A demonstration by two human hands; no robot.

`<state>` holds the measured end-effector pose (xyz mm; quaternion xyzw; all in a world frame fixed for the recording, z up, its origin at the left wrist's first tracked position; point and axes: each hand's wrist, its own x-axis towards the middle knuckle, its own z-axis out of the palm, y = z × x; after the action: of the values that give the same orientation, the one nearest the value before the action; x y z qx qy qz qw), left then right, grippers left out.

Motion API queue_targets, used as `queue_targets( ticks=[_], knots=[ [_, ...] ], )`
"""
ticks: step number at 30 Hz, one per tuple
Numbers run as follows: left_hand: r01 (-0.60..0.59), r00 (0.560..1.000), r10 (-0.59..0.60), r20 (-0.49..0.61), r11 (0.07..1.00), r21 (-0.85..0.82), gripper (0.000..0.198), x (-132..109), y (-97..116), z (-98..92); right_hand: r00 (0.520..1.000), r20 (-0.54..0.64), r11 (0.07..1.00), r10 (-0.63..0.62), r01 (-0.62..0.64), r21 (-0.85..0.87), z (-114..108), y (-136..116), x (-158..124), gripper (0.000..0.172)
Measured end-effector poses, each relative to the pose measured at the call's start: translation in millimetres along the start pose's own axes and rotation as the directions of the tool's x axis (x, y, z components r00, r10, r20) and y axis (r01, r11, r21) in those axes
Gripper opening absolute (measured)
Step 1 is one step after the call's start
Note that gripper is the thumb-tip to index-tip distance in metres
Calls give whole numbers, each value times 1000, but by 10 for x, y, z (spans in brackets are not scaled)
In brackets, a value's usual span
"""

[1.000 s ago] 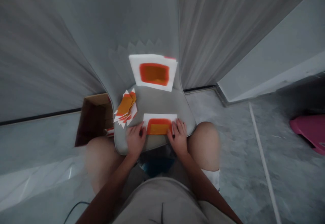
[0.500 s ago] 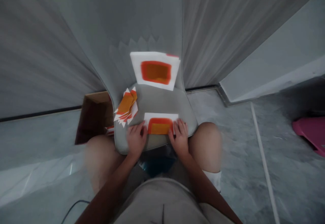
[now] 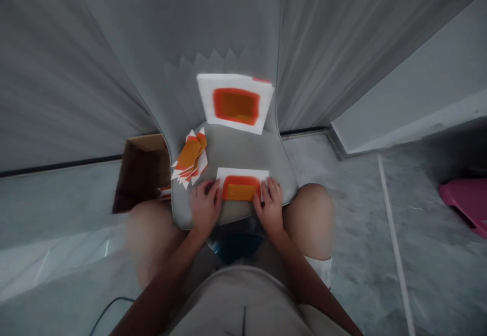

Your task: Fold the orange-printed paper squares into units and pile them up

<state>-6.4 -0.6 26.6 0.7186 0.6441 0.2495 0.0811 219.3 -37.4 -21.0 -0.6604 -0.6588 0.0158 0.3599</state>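
A white paper sheet [image 3: 242, 189] with a red-edged orange panel lies near the front of the grey chair seat, its near edge seemingly folded. My left hand [image 3: 206, 206] grips its left end, fingers curled and thumb by the near corner. At the opposite end, my right hand [image 3: 269, 206] holds the paper with its thumb on the near side and fingers over the edge. Farther back, a stack of similar white sheets [image 3: 204, 100] leans against the backrest. Several folded orange-and-white paper pieces [image 3: 190, 157] lie piled on the seat's left side, just beyond my left hand.
The grey chair [image 3: 243, 145] stands between my knees. An open cardboard box [image 3: 140, 173] sits on the floor at its left, with red-and-white paper beside the seat edge. A pink plastic object [image 3: 464, 201] is far right; a dark cable [image 3: 110, 305] runs lower left.
The view has shifted slightly. Both hands stay at the two ends of the paper sheet, with hardly any visible movement.
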Motion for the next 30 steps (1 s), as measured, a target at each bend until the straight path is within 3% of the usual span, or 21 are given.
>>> queue_targets(
  ticks=[3,7,13,20,30],
  knots=[
    [-115,992,116,44,993,-26,39,39,95,-71,1000,3,1000,-2,2,0,-2,-2,2,43],
    [-216,958,223,180,975,-58,49,146,184,-68,1000,21,1000,8,-8,11,-11,-5,3,43],
    [-310,922,277,271,946,89,55,199,64,76,1000,22,1000,-1,1,3,-18,-8,10,43],
    [-352,918,308,251,923,155,56,157,24,128,1000,19,1000,-4,4,-4,-26,-17,12,44],
    [-339,932,329,155,940,44,49,134,-27,136,1000,2,999,-23,23,-34,-23,-20,8,43]
  ],
)
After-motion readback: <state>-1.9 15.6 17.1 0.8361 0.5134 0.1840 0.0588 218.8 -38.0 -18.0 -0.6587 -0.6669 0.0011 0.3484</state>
